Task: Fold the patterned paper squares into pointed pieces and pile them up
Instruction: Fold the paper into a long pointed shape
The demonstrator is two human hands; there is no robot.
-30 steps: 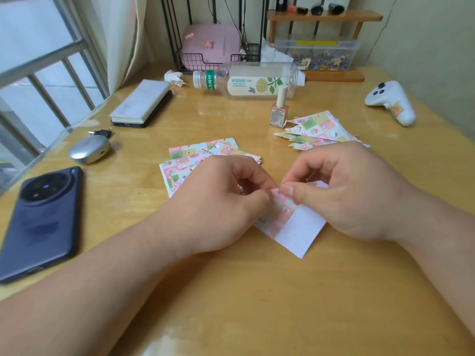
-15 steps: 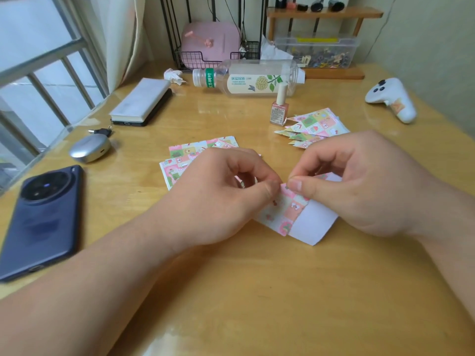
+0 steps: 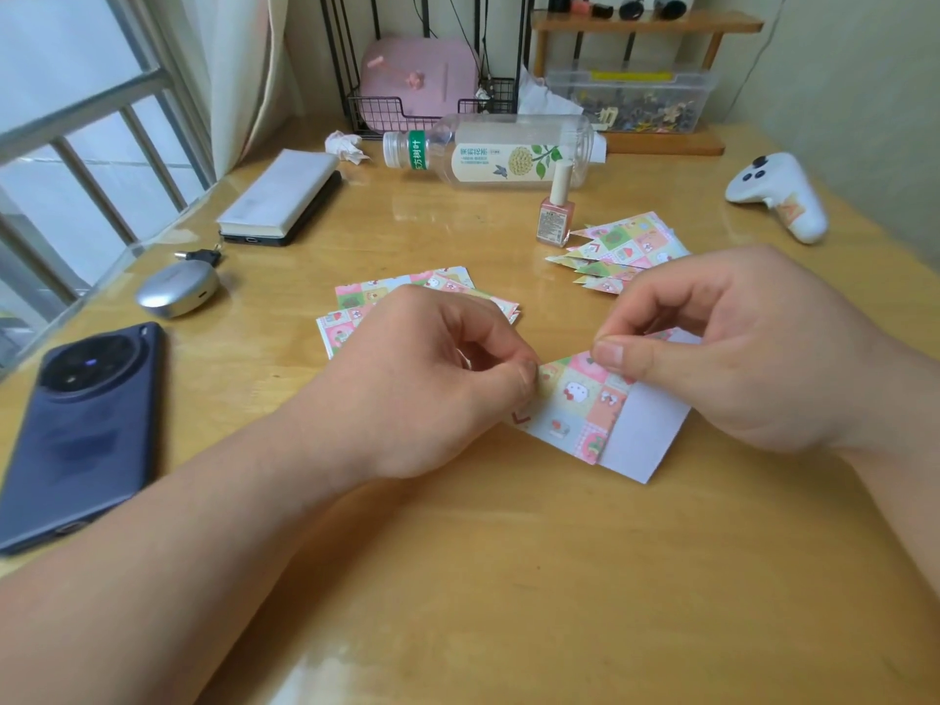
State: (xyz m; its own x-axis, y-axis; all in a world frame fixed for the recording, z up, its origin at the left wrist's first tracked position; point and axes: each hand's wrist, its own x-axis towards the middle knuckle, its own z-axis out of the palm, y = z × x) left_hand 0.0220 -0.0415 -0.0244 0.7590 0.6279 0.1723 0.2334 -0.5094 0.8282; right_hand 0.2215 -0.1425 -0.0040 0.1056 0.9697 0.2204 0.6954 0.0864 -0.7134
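On the wooden table (image 3: 508, 577), an early fold of one sheet is judged to be in hand. Two hands are counted, the left hand (image 3: 427, 384) and the right hand (image 3: 737, 348). On each, thumb and forefinger are curled and pinched on the upper edge of the single patterned paper square (image 3: 585, 404). The square is held between and just below the fingertips, with its printed flap turned over and a white strip left bare below the right thumb. Next, the flap probably needs aligning and its crease pressing flat before any point is formed. Beyond the left knuckles one stack of flat squares (image 3: 351, 297) is seen, at least three sheets, the rest hidden. Beyond the right fingers one pile of pointed pieces (image 3: 620, 246) is laid, with at least four tips countable. Just beyond that, one nail polish bottle (image 3: 555, 216) is stood upright.
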